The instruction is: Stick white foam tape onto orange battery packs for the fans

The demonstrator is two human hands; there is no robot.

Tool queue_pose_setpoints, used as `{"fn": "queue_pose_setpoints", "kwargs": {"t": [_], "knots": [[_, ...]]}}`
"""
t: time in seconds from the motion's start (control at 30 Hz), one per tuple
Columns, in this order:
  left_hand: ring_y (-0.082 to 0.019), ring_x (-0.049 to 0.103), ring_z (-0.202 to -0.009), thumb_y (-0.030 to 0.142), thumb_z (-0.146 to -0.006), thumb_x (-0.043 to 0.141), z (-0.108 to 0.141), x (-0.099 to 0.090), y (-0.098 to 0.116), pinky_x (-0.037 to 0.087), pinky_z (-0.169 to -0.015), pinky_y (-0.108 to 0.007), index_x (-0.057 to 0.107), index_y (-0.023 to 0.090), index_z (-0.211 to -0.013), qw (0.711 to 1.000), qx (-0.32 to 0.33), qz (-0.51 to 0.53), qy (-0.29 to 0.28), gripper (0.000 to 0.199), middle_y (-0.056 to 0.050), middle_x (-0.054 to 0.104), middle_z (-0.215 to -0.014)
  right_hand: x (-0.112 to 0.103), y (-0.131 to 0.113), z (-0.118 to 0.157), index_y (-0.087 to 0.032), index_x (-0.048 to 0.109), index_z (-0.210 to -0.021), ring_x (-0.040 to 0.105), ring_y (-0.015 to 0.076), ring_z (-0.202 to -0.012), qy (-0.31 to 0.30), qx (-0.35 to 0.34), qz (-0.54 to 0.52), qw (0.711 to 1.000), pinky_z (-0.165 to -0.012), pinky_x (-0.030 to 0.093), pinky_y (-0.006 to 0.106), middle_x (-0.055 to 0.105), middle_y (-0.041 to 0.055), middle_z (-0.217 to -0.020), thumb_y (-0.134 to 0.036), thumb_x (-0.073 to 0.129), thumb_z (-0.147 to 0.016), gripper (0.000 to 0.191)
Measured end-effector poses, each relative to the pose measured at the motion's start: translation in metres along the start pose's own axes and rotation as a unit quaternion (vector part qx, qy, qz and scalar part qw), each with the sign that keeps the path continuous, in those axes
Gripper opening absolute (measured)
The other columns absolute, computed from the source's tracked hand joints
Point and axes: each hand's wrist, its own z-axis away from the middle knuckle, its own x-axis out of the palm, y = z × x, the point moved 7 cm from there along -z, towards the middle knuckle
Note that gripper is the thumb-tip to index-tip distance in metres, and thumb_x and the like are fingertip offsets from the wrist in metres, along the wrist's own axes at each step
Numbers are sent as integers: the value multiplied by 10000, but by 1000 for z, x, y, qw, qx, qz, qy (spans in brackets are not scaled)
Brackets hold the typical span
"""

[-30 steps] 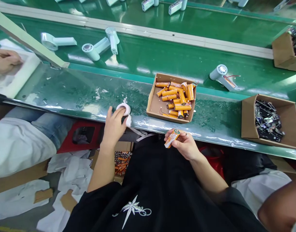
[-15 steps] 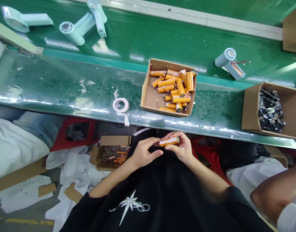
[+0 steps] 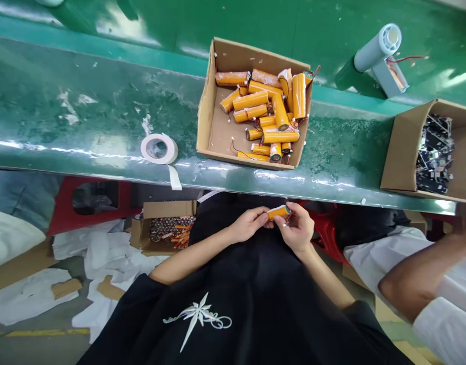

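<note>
Just below the bench edge, an orange battery pack [image 3: 277, 212] with a white strip along its upper side lies between my hands. My left hand [image 3: 250, 223] pinches its left end. Around its right end, where a green piece shows, are the fingers of my right hand [image 3: 299, 228]. Several similar orange packs with thin wires fill a cardboard box [image 3: 221, 121] on the bench. Left of that box, a roll of white tape [image 3: 169, 148] lies flat with its loose end over the bench edge.
On the green bench [image 3: 122, 111], a box of dark metallic parts [image 3: 403, 147] stands at the right, near a pale blue device [image 3: 373, 50]. A box of small parts [image 3: 170, 209] sits below at left. Another person's arm [image 3: 419, 271] reaches in from the right.
My left hand has moved right and closed on the pack's left end. The pack has turned in my right hand. The view has shifted, with the bench now closer.
</note>
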Motion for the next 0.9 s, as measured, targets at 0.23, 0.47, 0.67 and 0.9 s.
{"fn": "queue_pose_setpoints", "kwargs": {"t": [0.23, 0.47, 0.67, 0.9], "knots": [[-171, 644, -809, 737, -1013, 437, -36, 33, 2, 532, -815, -321, 640, 166, -948, 996, 4, -60, -67, 610, -56, 692, -857, -38, 24, 5, -205, 669, -1273, 710, 186, -653, 101, 4, 86, 991, -585, 610, 304, 760, 64, -928, -449, 782, -906, 455], [-175, 653, -851, 705, -1036, 416, -59, 56, -10, 530, -835, -315, 626, 162, -974, 992, 5, -46, -116, 586, -68, 695, -907, -57, 33, 10, -250, 637, -1301, 645, 146, -580, 150, 5, 93, 984, -502, 549, 269, 686, 2, -842, -389, 814, -898, 462], [-181, 669, -847, 643, -1074, 362, -62, 59, -24, 557, -840, -336, 625, 165, -1091, 990, -4, -53, -133, 545, -68, 703, -927, -56, 40, 11, -266, 613, -1245, 564, 132, -524, 124, 20, 119, 985, -472, 523, 294, 605, -28, -766, -415, 784, -908, 406], [-184, 685, -838, 557, -1084, 414, -63, 57, -30, 584, -807, -323, 664, 179, -1208, 988, -11, -47, -149, 470, -68, 729, -955, -52, 48, 21, -313, 601, -1308, 563, 156, -553, 86, 3, 93, 992, -505, 524, 329, 635, -3, -814, -342, 748, -924, 412]]}}
